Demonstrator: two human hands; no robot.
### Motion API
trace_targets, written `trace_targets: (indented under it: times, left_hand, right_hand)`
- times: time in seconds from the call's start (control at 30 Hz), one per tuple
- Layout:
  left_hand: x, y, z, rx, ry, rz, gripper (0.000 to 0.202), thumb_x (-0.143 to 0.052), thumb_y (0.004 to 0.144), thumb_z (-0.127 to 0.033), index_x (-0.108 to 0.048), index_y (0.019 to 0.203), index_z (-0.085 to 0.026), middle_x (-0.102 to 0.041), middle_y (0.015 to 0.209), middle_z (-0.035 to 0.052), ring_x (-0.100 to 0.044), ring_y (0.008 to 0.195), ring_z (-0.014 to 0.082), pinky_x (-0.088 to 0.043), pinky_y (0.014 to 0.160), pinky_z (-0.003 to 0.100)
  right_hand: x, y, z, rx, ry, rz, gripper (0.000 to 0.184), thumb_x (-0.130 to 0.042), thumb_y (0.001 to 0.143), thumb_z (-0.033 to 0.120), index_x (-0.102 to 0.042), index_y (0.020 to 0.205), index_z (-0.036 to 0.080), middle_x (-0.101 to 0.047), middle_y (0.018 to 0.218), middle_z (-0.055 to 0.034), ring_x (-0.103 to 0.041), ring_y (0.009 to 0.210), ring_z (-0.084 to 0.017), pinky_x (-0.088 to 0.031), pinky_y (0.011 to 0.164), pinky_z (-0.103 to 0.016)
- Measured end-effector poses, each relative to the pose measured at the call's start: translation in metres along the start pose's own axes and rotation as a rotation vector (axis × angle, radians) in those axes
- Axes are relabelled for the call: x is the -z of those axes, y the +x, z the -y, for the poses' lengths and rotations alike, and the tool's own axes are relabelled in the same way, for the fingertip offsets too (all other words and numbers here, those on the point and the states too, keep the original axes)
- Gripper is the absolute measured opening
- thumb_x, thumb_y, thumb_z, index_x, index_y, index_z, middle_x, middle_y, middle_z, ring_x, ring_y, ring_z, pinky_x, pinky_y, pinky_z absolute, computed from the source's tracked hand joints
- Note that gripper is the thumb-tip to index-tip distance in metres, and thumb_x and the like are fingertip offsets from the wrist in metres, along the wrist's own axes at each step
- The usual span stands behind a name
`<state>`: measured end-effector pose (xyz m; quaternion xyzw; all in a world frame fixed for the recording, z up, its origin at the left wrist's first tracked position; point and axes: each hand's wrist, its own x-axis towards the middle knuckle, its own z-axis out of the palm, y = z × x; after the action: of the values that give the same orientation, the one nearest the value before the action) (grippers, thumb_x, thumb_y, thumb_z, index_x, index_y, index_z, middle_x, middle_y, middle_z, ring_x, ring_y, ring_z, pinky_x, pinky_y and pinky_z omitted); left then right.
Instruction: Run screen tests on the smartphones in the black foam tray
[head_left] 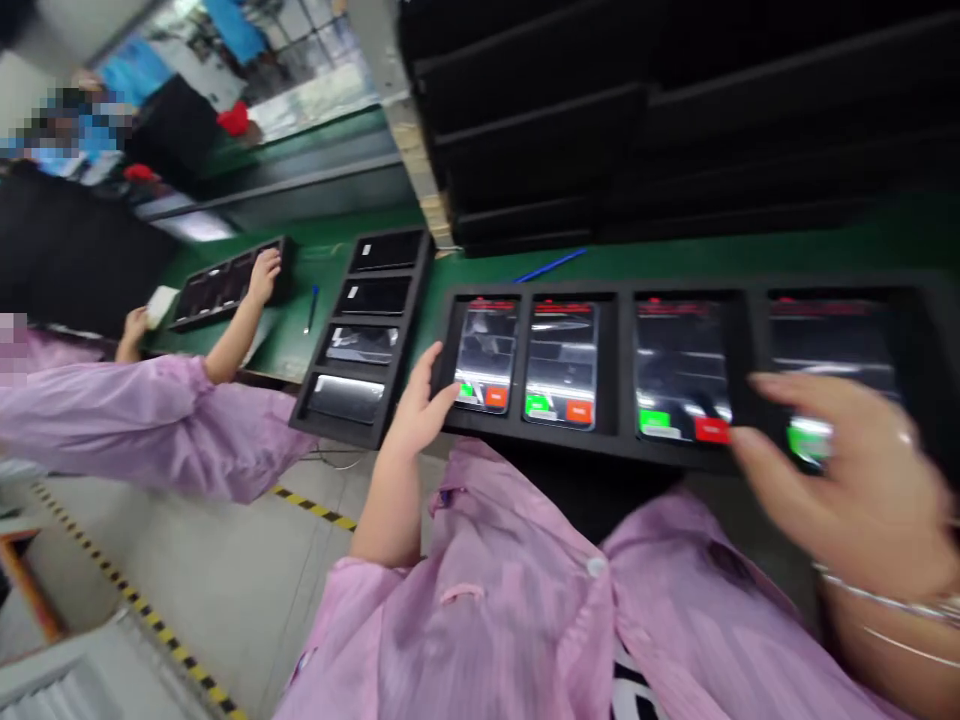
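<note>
A long black tray (622, 300) on the green bench holds a row of phones with lit screens showing green and red buttons. My left hand (418, 405) rests at the tray's left end, with its fingers stretched onto the lower corner of the leftmost phone (486, 355) and its thumb raised. It holds nothing. My right hand (847, 480) is blurred and hovers over the rightmost phone (829, 350). Its fingers are spread and point left, close to that phone's green button. Two more phones (561, 362) (681, 368) lie between my hands.
A second black tray (420, 300) with dark phones lies to the left, beside a blue pen (311, 308). Farther left, a co-worker in a pink sleeve has a hand (262, 275) on another tray (201, 318). Stacked black trays (675, 120) rise behind. Another blue pen (550, 265) lies near them.
</note>
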<state>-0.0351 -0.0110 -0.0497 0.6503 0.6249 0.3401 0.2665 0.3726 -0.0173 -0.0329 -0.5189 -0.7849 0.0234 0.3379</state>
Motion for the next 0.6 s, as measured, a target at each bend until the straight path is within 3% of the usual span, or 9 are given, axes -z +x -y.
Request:
trace_targets:
  times: [0.13,0.23,0.37,0.47,0.53,0.6]
  left_hand:
    - [0.0,0.004,0.005,0.042,-0.024,-0.019,0.063,-0.058,0.097,-0.035,-0.041,0.157,-0.024,-0.049,0.162,0.0132,-0.049,0.149,0.0277,-0.04,0.125,0.049]
    - [0.002,0.002,-0.008,0.022,0.079,-0.068,0.063,-0.061,0.097,-0.037,-0.043,0.156,-0.025,-0.05,0.16,0.0139,-0.049,0.148,0.0294,-0.04,0.125,0.05]
    - [-0.008,-0.011,-0.047,-0.317,0.42,-0.214,0.044,-0.071,0.094,-0.039,-0.064,0.135,-0.025,-0.05,0.158,0.0153,-0.037,0.154,0.0369,-0.026,0.128,0.061]
    - [-0.025,-0.018,-0.07,-0.571,0.488,-0.084,0.032,-0.072,0.095,-0.043,-0.07,0.123,-0.027,-0.059,0.151,0.0122,-0.042,0.151,0.0368,-0.025,0.128,0.062]
    - [-0.038,-0.017,-0.076,-0.632,0.528,-0.015,0.036,-0.07,0.096,-0.047,-0.07,0.125,-0.026,-0.062,0.147,0.0125,-0.045,0.149,0.0375,-0.027,0.127,0.061]
    - [-0.047,-0.014,-0.076,-0.64,0.578,-0.019,0.039,-0.069,0.096,-0.048,-0.07,0.126,-0.024,-0.065,0.145,0.0135,-0.048,0.146,0.039,-0.029,0.126,0.061]
  right_hand:
    - [-0.012,-0.009,0.033,0.228,0.205,0.139,0.041,-0.063,0.1,0.037,-0.054,0.136,0.021,-0.07,0.13,-0.0148,-0.062,0.13,-0.035,-0.04,0.119,-0.067]
    - [-0.017,-0.008,0.046,0.241,0.237,0.122,0.04,-0.065,0.099,0.033,-0.055,0.134,0.017,-0.07,0.131,-0.015,-0.061,0.131,-0.035,-0.035,0.123,-0.068]
    - [-0.011,-0.013,0.037,0.131,0.152,0.058,0.039,-0.065,0.099,0.031,-0.057,0.134,0.016,-0.072,0.125,-0.0148,-0.063,0.128,-0.035,-0.032,0.123,-0.068]
    - [-0.009,-0.016,0.033,0.116,0.113,0.079,0.04,-0.063,0.1,0.032,-0.056,0.136,0.016,-0.072,0.127,-0.0142,-0.062,0.13,-0.035,-0.034,0.123,-0.066]
    - [-0.01,-0.016,0.034,0.143,0.069,0.131,0.039,-0.061,0.102,0.032,-0.056,0.136,0.016,-0.072,0.129,-0.0129,-0.061,0.132,-0.035,-0.03,0.125,-0.067]
    - [-0.008,-0.016,0.034,0.162,0.049,0.171,0.039,-0.06,0.102,0.034,-0.056,0.137,0.016,-0.071,0.131,-0.0119,-0.06,0.134,-0.034,-0.024,0.127,-0.067]
